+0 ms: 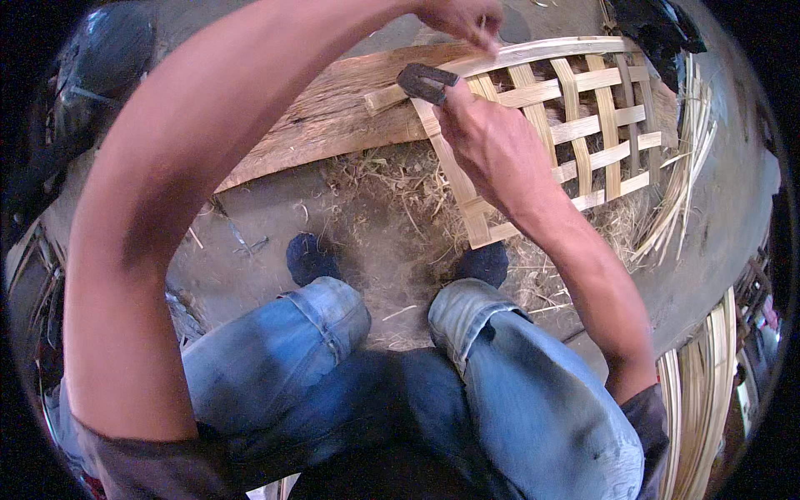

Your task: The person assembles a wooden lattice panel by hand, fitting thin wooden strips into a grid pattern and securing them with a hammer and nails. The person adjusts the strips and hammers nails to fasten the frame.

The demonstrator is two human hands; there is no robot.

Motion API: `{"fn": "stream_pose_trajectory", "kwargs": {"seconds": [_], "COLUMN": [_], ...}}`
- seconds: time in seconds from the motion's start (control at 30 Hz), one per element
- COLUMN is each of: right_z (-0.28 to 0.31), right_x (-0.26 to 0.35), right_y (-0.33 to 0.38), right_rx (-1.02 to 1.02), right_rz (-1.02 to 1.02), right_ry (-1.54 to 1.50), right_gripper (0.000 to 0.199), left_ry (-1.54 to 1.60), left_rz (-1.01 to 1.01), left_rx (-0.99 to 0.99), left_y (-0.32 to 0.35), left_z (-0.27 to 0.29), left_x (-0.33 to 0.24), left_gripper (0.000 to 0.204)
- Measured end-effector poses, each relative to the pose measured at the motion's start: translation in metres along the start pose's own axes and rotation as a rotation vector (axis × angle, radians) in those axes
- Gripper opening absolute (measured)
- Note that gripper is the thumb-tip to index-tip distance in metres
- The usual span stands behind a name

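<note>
An open lattice panel woven from pale bamboo strips [586,129] lies ahead and to the right, a long curved strip [567,48] along its far edge. My right hand [500,146] is closed at the panel's left corner, back of the hand up. A dark, worn covering [427,83] sits on one of its digits; the other fingers are mostly hidden beneath. Beyond it, my left hand [464,18] reaches across from the left with fingers bent together, just at the curved strip's left part. What those fingers pinch, if anything, is too blurred to tell.
A rough wooden plank [333,108] lies under the panel's left side. Shavings [400,187] litter the ground between my feet. Loose thin strips [687,162] lie right of the panel, and a bundle of longer strips [700,392] is by my right knee. Dark plastic [658,33] lies at far right.
</note>
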State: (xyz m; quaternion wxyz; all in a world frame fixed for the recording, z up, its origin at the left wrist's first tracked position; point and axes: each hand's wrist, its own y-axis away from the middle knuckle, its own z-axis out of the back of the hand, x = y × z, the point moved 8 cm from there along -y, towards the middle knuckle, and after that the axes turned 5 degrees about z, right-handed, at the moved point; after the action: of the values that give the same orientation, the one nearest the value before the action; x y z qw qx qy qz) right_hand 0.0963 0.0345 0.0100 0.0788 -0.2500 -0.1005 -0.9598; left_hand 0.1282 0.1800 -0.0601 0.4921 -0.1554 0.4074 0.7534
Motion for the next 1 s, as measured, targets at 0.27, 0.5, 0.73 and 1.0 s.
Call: {"fn": "stream_pose_trajectory", "kwargs": {"seconds": [0.27, 0.5, 0.73, 1.0], "right_z": [-0.003, 0.015, 0.017, 0.025], "right_x": [-0.008, -0.009, -0.005, 0.009], "right_y": [-0.006, -0.016, -0.025, -0.029], "right_rx": [0.053, 0.001, 0.096, 0.065], "right_rz": [-0.005, 0.188, 0.205, 0.306], "right_ry": [-0.13, -0.098, 0.058, 0.111], "right_gripper": [0.02, 0.025, 0.028, 0.023], "left_ry": [0.113, 0.047, 0.076, 0.165], "left_rz": [0.227, 0.358, 0.374, 0.372], "left_rx": [-0.491, -0.502, -0.479, -0.433], "left_y": [0.161, 0.177, 0.171, 0.17], "left_z": [-0.044, -0.051, -0.053, -0.054], "left_x": [0.052, 0.053, 0.058, 0.061], "left_gripper": [0.059, 0.064, 0.067, 0.07]}}
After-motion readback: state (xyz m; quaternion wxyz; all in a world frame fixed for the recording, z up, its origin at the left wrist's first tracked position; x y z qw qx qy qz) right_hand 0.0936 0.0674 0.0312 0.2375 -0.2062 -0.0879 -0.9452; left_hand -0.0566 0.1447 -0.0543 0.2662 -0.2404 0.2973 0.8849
